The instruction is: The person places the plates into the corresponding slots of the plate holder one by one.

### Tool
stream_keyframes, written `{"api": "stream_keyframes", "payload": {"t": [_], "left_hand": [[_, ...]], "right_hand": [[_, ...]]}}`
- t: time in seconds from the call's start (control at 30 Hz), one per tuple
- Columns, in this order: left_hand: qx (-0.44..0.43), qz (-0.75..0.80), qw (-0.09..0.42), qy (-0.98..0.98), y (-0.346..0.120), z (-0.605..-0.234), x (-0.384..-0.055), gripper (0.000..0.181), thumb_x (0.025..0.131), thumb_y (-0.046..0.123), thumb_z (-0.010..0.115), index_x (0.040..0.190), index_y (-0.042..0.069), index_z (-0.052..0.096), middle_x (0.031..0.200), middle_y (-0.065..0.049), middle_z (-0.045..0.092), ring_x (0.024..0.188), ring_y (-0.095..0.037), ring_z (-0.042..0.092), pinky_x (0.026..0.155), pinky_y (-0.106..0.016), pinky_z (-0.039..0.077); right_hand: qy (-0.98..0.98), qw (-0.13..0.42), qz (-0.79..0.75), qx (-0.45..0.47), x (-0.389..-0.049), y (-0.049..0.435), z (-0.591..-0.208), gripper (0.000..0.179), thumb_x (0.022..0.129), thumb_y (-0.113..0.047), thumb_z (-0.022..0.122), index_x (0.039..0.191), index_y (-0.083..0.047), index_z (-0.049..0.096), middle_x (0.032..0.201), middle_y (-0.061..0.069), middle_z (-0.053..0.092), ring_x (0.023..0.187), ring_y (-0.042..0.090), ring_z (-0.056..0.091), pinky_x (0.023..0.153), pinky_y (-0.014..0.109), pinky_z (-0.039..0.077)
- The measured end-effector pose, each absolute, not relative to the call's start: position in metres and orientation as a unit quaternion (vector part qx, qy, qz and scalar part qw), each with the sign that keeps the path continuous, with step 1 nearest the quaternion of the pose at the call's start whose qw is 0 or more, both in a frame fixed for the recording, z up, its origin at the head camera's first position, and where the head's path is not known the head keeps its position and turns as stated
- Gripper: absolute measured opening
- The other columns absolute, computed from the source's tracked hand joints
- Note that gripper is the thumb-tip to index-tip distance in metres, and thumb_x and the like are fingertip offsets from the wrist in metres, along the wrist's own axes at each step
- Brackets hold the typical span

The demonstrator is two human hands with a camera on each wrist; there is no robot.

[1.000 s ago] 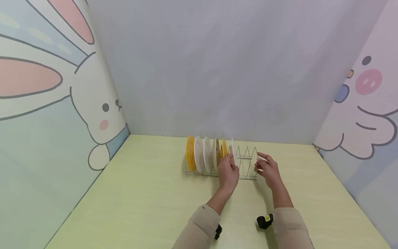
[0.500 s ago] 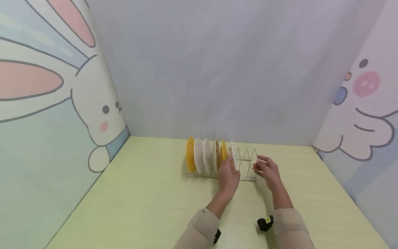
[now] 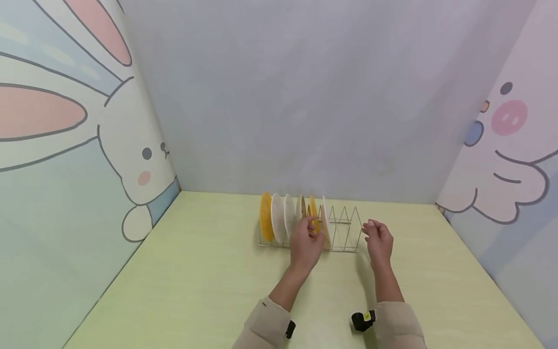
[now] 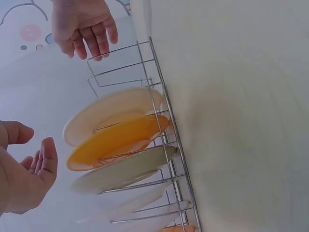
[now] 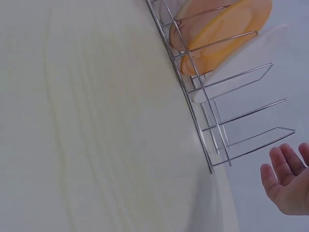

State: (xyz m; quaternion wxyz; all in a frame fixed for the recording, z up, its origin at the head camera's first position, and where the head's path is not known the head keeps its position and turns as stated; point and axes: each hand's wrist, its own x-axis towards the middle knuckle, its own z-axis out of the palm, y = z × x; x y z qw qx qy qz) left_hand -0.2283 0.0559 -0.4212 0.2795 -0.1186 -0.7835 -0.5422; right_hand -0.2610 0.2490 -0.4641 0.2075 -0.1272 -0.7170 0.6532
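A wire plate rack (image 3: pixel 348 251) stands on the table, holding a row of upright plates. Rightmost in the row is a white plate (image 3: pixel 326 228), leaning slightly, with an orange plate (image 4: pixel 120 140) beside it. In front of these two, my left hand (image 3: pixel 306 245) hovers with loosely bent fingers and nothing in them; the left wrist view has a gap between this hand (image 4: pixel 29 174) and the plates. My right hand (image 3: pixel 379 242) is just off the rack's right end, its relaxed fingers (image 5: pixel 282 166) close to the last wire and holding nothing.
Further left in the rack are a brownish plate (image 3: pixel 301 208), two white plates (image 3: pixel 278 218) and another orange plate (image 3: pixel 266 218). Several wire slots lie right of the plates. A grey wall (image 3: pixel 279 97) closes off the back of the table (image 3: pixel 196 271).
My left hand has let go of the white plate and drawn back to the left. My right hand has come off the rack's end wire. The plate now sits lower in its slot.
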Motion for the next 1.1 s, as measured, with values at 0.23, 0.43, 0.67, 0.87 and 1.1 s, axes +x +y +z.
{"api": "stream_keyframes", "payload": {"t": [0.23,0.43,0.67,0.87,1.1], "left_hand": [[-0.157,-0.579,0.274,-0.751,0.029,-0.418,-0.232,0.034,0.084,0.015,0.065,0.113,0.001,0.058,0.089,-0.014,0.057,0.074,-0.016,0.059,0.063,-0.026,0.052],[-0.141,-0.569,0.318,-0.745,0.004,-0.422,-0.24,0.041,0.088,0.031,0.061,0.119,0.004,0.057,0.096,-0.014,0.055,0.085,-0.028,0.055,0.069,-0.041,0.049],[-0.112,-0.554,0.381,-0.731,-0.021,-0.429,-0.253,0.049,0.091,0.033,0.051,0.127,0.0,0.051,0.117,-0.018,0.052,0.106,-0.031,0.05,0.084,-0.05,0.044],[-0.084,-0.571,0.366,-0.73,-0.04,-0.436,-0.263,0.052,0.096,0.035,0.041,0.136,0.002,0.043,0.133,-0.016,0.045,0.115,-0.034,0.046,0.09,-0.052,0.041],[-0.017,-0.679,0.197,-0.707,-0.061,-0.447,-0.272,0.063,0.099,0.05,0.021,0.148,0.01,0.022,0.15,-0.01,0.023,0.135,-0.028,0.022,0.109,-0.045,0.016]], "right_hand": [[-0.707,0.233,0.662,-0.082,-0.257,0.245,-0.459,0.044,0.099,-0.034,0.044,0.124,0.003,0.051,0.121,0.017,0.054,0.1,0.01,0.055,0.084,0.025,0.044],[-0.706,0.173,0.687,0.017,-0.26,0.25,-0.462,0.058,0.1,-0.041,0.032,0.138,0.002,0.038,0.14,0.018,0.038,0.127,0.03,0.037,0.102,0.051,0.028],[-0.704,0.145,0.692,0.063,-0.264,0.253,-0.465,0.055,0.103,-0.035,0.021,0.146,-0.001,0.023,0.15,0.014,0.021,0.135,0.034,0.018,0.106,0.054,0.017],[-0.702,0.127,0.696,0.078,-0.258,0.246,-0.453,0.054,0.102,-0.032,0.016,0.148,-0.002,0.012,0.153,0.016,0.008,0.136,0.038,0.006,0.106,0.057,0.009],[-0.692,0.077,0.712,0.088,-0.267,0.247,-0.465,0.059,0.102,-0.041,0.011,0.149,-0.007,0.002,0.153,0.011,-0.002,0.138,0.033,-0.003,0.106,0.057,0.002]]}}
